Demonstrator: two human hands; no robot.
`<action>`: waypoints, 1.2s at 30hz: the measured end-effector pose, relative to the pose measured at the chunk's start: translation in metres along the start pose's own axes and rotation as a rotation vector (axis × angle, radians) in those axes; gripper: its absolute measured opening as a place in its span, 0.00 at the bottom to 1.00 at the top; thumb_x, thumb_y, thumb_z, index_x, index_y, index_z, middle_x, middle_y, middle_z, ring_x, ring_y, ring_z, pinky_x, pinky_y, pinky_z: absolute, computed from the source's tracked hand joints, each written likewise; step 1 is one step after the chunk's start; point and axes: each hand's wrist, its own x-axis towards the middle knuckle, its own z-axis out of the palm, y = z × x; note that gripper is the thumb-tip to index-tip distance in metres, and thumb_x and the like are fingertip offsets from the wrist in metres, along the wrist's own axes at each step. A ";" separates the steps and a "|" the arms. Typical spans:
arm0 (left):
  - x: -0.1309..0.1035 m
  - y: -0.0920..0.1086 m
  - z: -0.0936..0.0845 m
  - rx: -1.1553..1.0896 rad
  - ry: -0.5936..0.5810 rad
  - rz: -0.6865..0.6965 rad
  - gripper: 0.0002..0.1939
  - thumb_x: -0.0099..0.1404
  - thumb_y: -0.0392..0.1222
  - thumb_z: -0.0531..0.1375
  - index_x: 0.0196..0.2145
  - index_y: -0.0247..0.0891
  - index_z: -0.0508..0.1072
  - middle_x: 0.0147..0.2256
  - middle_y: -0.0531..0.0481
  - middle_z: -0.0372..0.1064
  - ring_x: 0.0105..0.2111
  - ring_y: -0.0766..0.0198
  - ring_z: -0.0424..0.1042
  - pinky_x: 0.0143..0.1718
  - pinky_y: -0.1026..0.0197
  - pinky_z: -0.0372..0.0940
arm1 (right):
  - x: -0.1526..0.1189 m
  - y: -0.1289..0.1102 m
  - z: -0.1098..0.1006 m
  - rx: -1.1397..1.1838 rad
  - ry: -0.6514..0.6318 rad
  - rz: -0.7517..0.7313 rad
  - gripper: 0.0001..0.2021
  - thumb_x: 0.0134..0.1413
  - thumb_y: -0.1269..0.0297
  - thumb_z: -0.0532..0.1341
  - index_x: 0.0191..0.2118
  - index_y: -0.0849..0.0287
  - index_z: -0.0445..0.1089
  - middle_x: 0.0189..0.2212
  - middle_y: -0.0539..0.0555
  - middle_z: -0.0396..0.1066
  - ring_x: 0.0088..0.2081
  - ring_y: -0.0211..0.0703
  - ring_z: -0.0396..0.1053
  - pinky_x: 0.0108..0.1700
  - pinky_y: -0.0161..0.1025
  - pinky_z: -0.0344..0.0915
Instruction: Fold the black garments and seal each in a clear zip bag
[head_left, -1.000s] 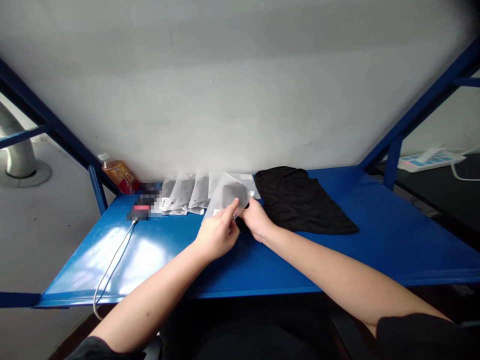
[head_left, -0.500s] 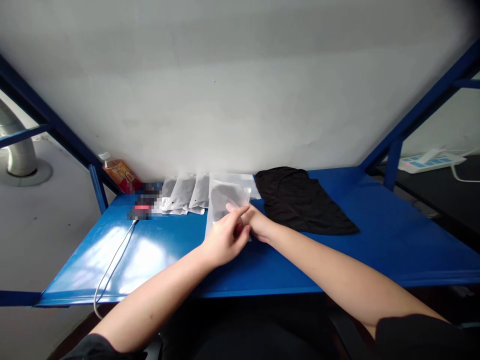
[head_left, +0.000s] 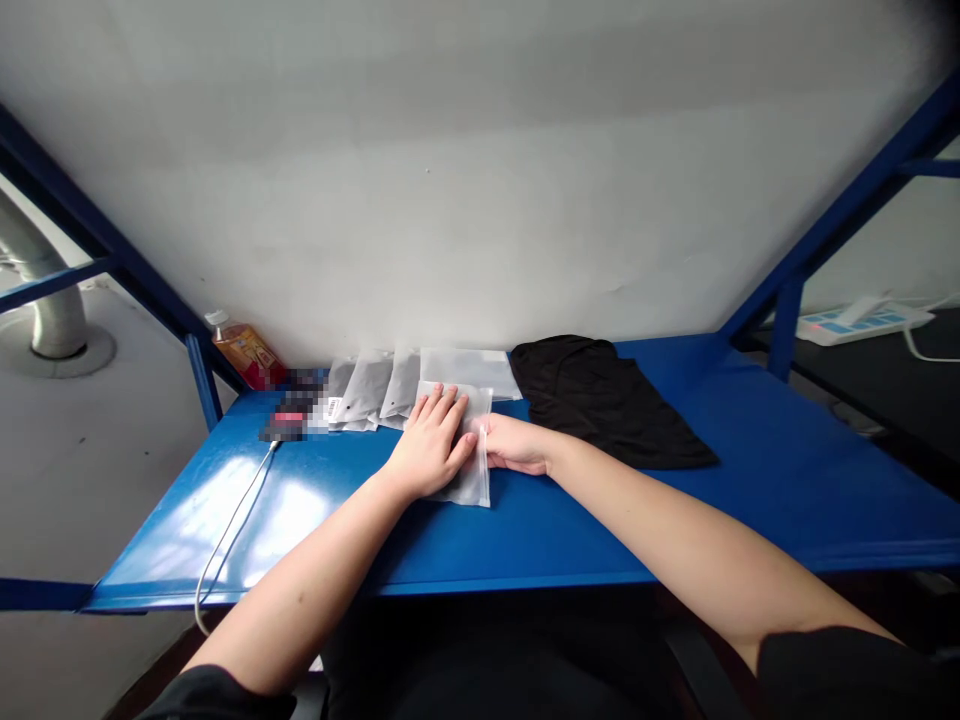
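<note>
A frosted zip bag (head_left: pixel 475 488) lies on the blue table in front of me, its zip edge facing right. My left hand (head_left: pixel 431 440) rests flat on top of it, fingers stretched out and slightly apart. At the zip edge is my right hand (head_left: pixel 517 445), its fingers reaching into the bag's mouth. Those fingers are mostly hidden, and I cannot tell whether they grip anything inside. Just behind and to the right of my right hand lies a folded black cloth (head_left: pixel 600 400).
Several filled frosted bags (head_left: pixel 367 388) lie overlapping along the wall, with a flat frosted bag (head_left: pixel 472 368) at their right. A drink bottle (head_left: pixel 246 350) leans at the back left. A white cable (head_left: pixel 236 525) crosses the left of the blue table (head_left: pixel 750 440).
The bag has come down flat onto the table. My left hand has gone from curled fingers at the bag's right edge to lying flat on it, slightly further left.
</note>
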 end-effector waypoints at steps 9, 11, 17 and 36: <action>-0.005 0.022 -0.007 0.145 -0.111 -0.040 0.33 0.69 0.56 0.55 0.66 0.37 0.64 0.68 0.36 0.55 0.65 0.39 0.58 0.63 0.37 0.55 | 0.000 -0.016 -0.046 -1.000 0.655 -0.110 0.08 0.58 0.64 0.60 0.39 0.58 0.77 0.31 0.55 0.79 0.31 0.43 0.75 0.33 0.35 0.65; -0.006 0.025 -0.006 0.167 -0.128 -0.021 0.32 0.71 0.56 0.52 0.65 0.35 0.65 0.67 0.37 0.57 0.65 0.38 0.56 0.63 0.36 0.54 | 0.002 -0.012 -0.044 -1.117 0.625 -0.191 0.12 0.59 0.62 0.61 0.45 0.57 0.77 0.38 0.56 0.79 0.39 0.46 0.75 0.39 0.36 0.65; -0.004 0.022 0.004 0.176 -0.173 0.028 0.31 0.71 0.49 0.51 0.67 0.31 0.62 0.67 0.38 0.57 0.68 0.38 0.53 0.68 0.37 0.46 | 0.007 0.001 -0.041 -1.267 0.577 -0.147 0.14 0.61 0.61 0.61 0.48 0.59 0.76 0.48 0.61 0.75 0.45 0.50 0.74 0.43 0.38 0.65; -0.002 0.024 0.011 0.178 -0.109 0.007 0.29 0.69 0.46 0.53 0.63 0.31 0.67 0.65 0.37 0.62 0.65 0.38 0.59 0.66 0.37 0.48 | -0.010 -0.014 -0.029 -0.987 -0.080 0.021 0.06 0.43 0.65 0.65 0.22 0.60 0.72 0.17 0.47 0.67 0.20 0.35 0.62 0.23 0.34 0.55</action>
